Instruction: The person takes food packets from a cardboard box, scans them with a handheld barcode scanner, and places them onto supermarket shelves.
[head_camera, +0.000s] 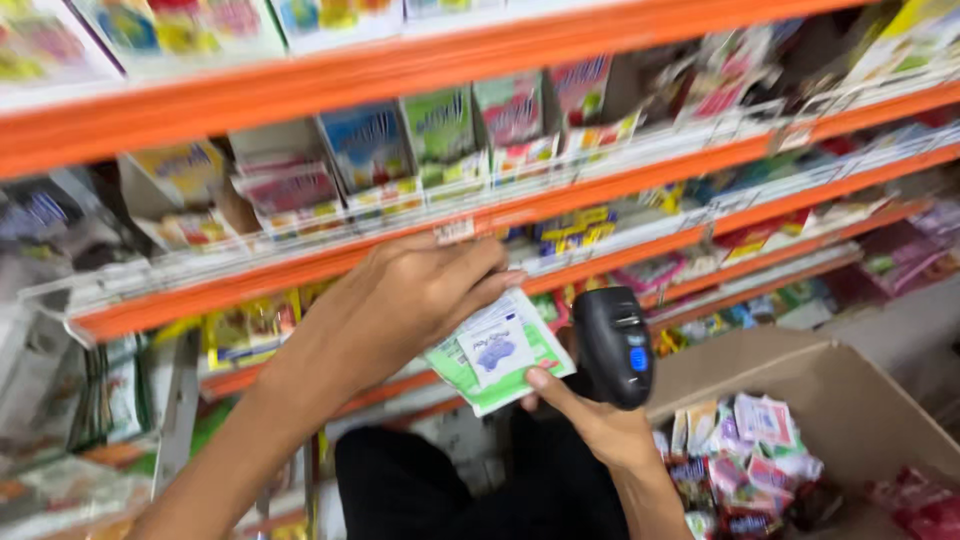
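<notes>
My left hand (410, 300) reaches in from the lower left and grips a flat green and white sachet (500, 352) by its top edge. Just to its right, my right hand (590, 420) holds a black handheld scanner (613, 345) with a blue button, its head beside the sachet. The right thumb touches the sachet's lower corner. Both hands are in front of orange store shelves (400, 245). The picture is motion blurred.
The orange shelves carry rows of small colourful packets and boxes (440, 135) behind clear rails. An open cardboard box (860, 400) at the lower right holds several small sachets (745, 450). My dark trousers (440, 490) show at the bottom centre. More packets hang at the left (110, 400).
</notes>
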